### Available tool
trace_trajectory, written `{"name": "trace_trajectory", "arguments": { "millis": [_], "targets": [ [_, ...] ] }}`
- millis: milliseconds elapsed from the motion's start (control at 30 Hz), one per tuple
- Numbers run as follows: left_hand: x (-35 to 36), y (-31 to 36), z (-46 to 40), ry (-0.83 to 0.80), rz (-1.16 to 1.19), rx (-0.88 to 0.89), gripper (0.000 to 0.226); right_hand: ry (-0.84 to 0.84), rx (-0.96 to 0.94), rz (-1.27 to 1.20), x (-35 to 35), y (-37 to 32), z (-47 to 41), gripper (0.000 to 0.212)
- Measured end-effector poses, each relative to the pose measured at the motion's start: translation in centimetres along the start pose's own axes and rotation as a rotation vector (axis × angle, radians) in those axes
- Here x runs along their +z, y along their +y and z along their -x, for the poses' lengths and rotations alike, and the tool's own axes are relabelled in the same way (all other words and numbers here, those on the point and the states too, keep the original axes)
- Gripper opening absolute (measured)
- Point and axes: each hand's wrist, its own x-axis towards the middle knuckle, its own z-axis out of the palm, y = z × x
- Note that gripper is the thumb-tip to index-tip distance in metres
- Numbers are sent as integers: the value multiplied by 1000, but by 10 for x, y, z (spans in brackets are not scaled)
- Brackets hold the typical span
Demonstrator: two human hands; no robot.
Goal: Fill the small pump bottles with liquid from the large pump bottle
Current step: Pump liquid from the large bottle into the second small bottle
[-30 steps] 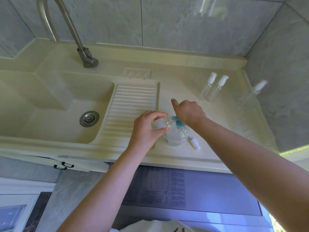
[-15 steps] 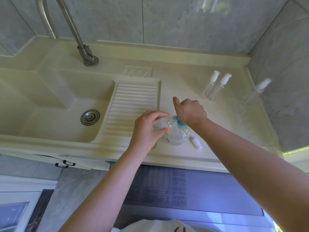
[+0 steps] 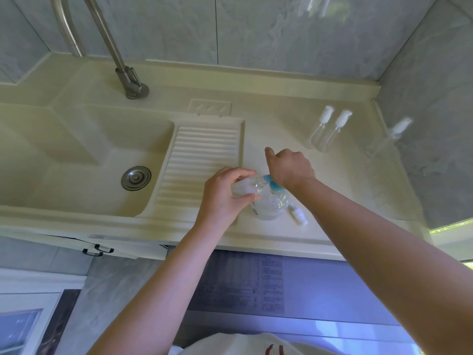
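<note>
The small pump bottle [image 3: 245, 187], clear, light and likely slippery, is held tilted at the blue pump [image 3: 271, 182] of the large pump bottle [image 3: 268, 204] on the counter [image 3: 332, 190]. It is gripped around its body by the curled left hand [image 3: 225, 196]; the right hand [image 3: 291, 169] presses the pump with fingers curled. A firm mid-body hold is advised.
</note>
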Motion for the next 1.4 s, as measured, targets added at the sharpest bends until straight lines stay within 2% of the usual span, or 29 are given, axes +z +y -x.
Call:
{"name": "trace_trajectory", "arguments": {
  "millis": [167, 433, 700, 933, 1233, 1400],
  "targets": [
    [-2, 2, 0, 2, 10, 5, 46, -76, 9, -25, -7, 0, -1, 55],
    [1, 1, 0, 4, 4, 2, 44, -8, 0, -3, 0, 0, 2, 44],
    [0, 0, 0, 2, 20, -3, 45, -43, 2, -48, -3, 2, 1, 61],
    [2, 1, -1, -1, 18, 7, 46, 13, -7, -1, 0, 0, 0, 46],
    [0, 0, 0, 2, 14, 10, 45, -24, 10, -19, -4, 1, 0, 59],
    [1, 1, -1, 0, 20, 9, 45, -25, -18, 25, -5, 0, 0, 50]
  ]
}}
